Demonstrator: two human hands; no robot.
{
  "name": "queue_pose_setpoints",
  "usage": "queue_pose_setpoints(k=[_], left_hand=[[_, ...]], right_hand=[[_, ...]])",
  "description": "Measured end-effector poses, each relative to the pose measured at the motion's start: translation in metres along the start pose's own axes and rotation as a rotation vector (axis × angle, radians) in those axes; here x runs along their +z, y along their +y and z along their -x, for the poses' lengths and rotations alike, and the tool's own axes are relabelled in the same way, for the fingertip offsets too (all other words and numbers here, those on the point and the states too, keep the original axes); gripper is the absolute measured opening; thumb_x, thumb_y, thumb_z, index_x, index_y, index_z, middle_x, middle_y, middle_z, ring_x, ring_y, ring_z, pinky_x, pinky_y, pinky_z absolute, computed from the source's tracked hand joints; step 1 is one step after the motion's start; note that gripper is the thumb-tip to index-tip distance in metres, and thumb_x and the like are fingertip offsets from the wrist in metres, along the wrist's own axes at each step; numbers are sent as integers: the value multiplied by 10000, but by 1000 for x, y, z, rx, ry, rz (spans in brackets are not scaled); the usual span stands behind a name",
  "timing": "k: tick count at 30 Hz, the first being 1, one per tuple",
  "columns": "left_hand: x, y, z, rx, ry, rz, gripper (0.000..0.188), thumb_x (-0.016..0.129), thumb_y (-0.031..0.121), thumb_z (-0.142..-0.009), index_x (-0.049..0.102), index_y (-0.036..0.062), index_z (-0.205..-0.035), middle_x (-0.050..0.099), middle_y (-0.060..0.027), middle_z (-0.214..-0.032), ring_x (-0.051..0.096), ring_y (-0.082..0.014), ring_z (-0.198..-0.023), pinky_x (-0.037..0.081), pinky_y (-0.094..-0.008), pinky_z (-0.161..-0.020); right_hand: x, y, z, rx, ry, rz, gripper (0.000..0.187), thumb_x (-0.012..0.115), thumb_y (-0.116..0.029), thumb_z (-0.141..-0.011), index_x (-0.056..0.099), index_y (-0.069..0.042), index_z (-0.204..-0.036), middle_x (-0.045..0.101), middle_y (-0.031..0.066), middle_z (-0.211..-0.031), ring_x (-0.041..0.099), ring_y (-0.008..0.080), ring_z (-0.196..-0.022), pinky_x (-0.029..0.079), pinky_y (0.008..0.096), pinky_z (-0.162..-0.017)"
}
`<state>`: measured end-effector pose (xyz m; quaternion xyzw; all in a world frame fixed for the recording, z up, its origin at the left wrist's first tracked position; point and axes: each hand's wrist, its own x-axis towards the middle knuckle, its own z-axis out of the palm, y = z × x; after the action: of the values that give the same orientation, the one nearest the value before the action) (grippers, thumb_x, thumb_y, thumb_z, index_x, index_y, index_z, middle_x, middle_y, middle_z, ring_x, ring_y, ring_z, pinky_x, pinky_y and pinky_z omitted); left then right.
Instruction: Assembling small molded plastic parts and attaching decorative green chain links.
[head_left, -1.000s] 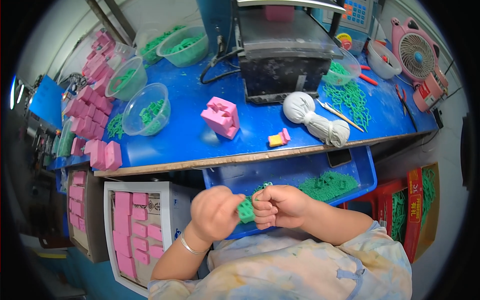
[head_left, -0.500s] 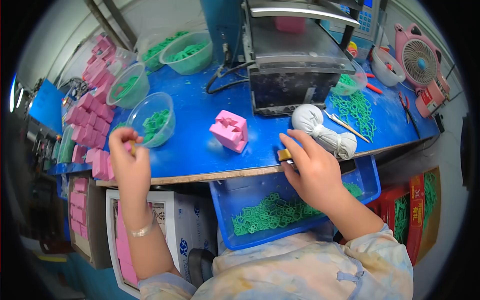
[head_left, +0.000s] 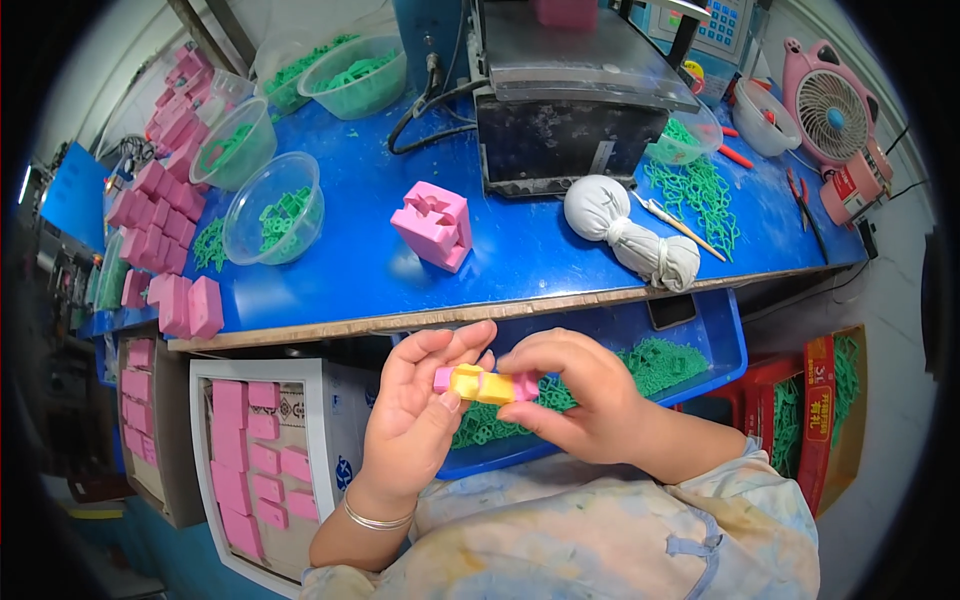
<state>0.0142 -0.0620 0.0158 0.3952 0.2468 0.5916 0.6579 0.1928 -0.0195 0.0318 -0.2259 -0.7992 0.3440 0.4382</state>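
Over the table's front edge my two hands meet around a small pink-and-yellow piece [head_left: 484, 386], yellow along its middle and pink at both ends. My left hand [head_left: 415, 410] has its thumb against the yellow part near the left end, with its other fingers behind. The right end is pinched between the thumb and fingers of my right hand [head_left: 585, 395]. Whether it is one part or several pressed together, I cannot tell. Beyond the hands, a notched pink block [head_left: 437, 228] stands on the blue tabletop [head_left: 350, 270].
Clear bowls [head_left: 232, 215] of green pieces and stacked pink blocks [head_left: 150, 210] are at left. A black machine [head_left: 560, 130] stands behind a tied white cloth bundle [head_left: 630, 235]. Below are a blue tray [head_left: 738, 345] and a box [head_left: 315, 440] of pink blocks. A pink fan [head_left: 835, 115] is far right.
Both hands have come together from opposite sides, lower and toward me. The small pieces held apart earlier now meet as one pink-and-yellow item. The view has shifted slightly downward.
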Motion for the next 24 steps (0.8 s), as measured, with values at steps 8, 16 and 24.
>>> queue_pose_setpoints(k=[8,16,24], left_hand=[[16,-2,7,43,-105,-51,484,361,-75,-857,230,34,-1310,269,-246,-1378,297,-303,-1295,259,-398,-1059],[19,8,11,93,-164,-351,652,407,-88,-852,83,77,-1394,208,-245,-1411,383,-320,-1240,364,-398,-988],[27,14,12,-159,-91,26,893,569,-19,-802,-47,140,-1429,250,-255,-1379,501,-325,-1111,456,-406,-890]], right_hand=[[15,5,17,-158,35,186,270,697,-91,-712,565,-36,-941,533,106,-927,562,240,-716,473,335,-594],[-1,-3,16,-151,37,223,611,724,-358,-670,522,-90,-1181,486,118,-1125,483,285,-990,366,402,-818],[-13,-1,6,-177,-220,46,551,755,-268,-648,539,-57,-1108,462,132,-1220,394,355,-1171,296,465,-967]])
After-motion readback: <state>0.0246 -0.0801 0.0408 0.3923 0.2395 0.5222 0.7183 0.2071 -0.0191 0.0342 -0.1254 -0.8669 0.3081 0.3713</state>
